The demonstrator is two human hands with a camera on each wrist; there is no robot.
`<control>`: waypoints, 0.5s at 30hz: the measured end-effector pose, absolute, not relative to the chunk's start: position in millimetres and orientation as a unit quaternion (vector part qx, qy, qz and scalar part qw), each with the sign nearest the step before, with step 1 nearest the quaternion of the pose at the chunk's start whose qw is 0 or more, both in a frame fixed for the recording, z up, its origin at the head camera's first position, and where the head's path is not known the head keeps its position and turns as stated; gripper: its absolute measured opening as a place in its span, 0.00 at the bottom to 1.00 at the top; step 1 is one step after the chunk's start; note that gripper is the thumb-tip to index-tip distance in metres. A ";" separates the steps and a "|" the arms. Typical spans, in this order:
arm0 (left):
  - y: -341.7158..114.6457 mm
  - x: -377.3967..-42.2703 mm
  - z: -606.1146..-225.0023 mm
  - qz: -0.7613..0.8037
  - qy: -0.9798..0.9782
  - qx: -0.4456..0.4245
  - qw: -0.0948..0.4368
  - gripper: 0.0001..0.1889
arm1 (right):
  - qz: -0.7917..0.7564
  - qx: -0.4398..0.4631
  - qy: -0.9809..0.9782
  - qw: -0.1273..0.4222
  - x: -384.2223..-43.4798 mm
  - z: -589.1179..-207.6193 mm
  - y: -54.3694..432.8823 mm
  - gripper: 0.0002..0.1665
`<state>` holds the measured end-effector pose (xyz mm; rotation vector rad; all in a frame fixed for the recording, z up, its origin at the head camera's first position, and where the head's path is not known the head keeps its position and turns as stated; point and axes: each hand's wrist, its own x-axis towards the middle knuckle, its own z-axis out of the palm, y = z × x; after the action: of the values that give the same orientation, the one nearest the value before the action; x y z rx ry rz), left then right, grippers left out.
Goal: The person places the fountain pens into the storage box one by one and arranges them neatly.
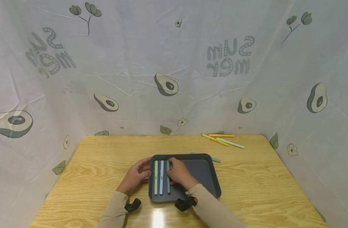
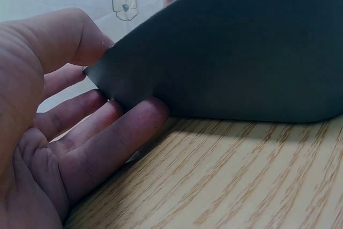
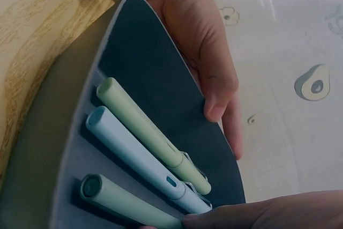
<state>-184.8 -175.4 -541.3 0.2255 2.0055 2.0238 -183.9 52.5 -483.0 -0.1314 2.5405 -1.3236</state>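
Observation:
My left hand (image 1: 135,178) is at the left wall of a dark grey tray (image 1: 200,174). Its thumb lies at the rim and its fingers press the outer side, as the left wrist view shows. Inside the tray, my right hand (image 1: 180,172) pinches a grey-green pen (image 1: 168,187) near its upper part. To the left of that pen lie a light blue pen (image 1: 161,182) and a pale green pen (image 1: 155,182), side by side with clips toward the far wall. In the right wrist view, the fingers cover one end of the grey-green pen (image 3: 126,202).
Two yellow pens (image 1: 221,135) and a pale green pen (image 1: 232,143) lie at the table's back edge. A bluish-grey pen (image 1: 216,160) is partly hidden behind the tray's far right corner. A printed curtain (image 1: 139,104) hangs behind the wooden table (image 1: 256,190).

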 end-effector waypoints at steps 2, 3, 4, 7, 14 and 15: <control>-175.4 -185.2 -541.3 0.700 0.696 0.078 0.142 0.33 | -0.459 -0.041 0.877 0.136 -183.9 -484.1 50.3 0.34; -175.3 -185.2 -541.2 0.699 0.696 0.079 0.143 0.33 | -0.460 -0.039 0.876 0.136 -184.0 -484.8 49.6 0.34; -175.3 -185.2 -540.9 0.698 0.697 0.079 0.143 0.33 | -0.463 -0.035 0.875 0.136 -184.1 -485.1 49.1 0.34; -175.1 -184.9 -539.9 0.694 0.700 0.083 0.145 0.34 | -0.468 -0.027 0.872 0.140 -184.1 -485.4 48.1 0.33; -174.3 -185.7 -540.8 0.697 0.698 0.071 0.147 0.33 | -0.488 -0.048 0.858 0.154 -181.2 -480.3 58.6 0.31; -174.2 -185.8 -541.1 0.698 0.698 0.069 0.146 0.33 | -0.492 -0.054 0.855 0.157 -181.2 -477.9 62.6 0.30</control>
<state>-185.8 -174.2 -541.1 0.2001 2.0088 2.0095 -181.2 62.6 -477.9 -0.1555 2.4453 -1.4079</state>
